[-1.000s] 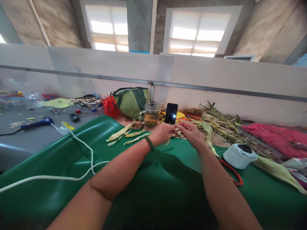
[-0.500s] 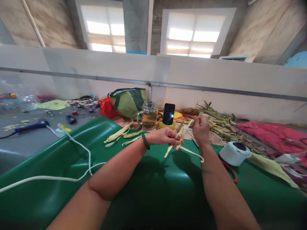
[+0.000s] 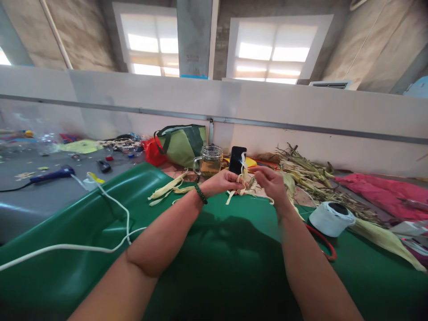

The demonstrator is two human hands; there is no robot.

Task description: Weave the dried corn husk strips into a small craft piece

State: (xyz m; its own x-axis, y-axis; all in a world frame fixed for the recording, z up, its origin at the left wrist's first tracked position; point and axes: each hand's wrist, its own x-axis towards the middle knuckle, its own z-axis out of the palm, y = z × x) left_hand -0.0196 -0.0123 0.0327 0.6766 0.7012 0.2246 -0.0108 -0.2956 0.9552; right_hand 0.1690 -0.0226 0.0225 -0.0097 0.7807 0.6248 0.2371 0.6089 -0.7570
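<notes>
Pale husk strips [image 3: 244, 171], knotted or crossed together, are pinched between the fingers of my left hand [image 3: 227, 182], which wears a dark green bead bracelet [image 3: 201, 194]. Just right of them is my right hand [image 3: 271, 182], its fingers bent and bunched; whether it grips a strip is too small to tell. One strip end curls out below, between the hands. Both hands are above the far part of the green mat [image 3: 220, 249]. More husk pieces [image 3: 169, 187] lie on the mat to the left.
Behind the hands stand a glass mug [image 3: 210, 161] and a phone [image 3: 237, 159]. To the right are a white twine spool [image 3: 331, 218], a red-handled tool [image 3: 329, 252], dried stalks [image 3: 306, 171] and pink cloth [image 3: 384, 194]. A white cable [image 3: 67, 246] crosses the mat at left.
My right hand has come down and slightly left, its fist loosened. My left hand has shifted slightly left and up with the strips. The view has moved a little.
</notes>
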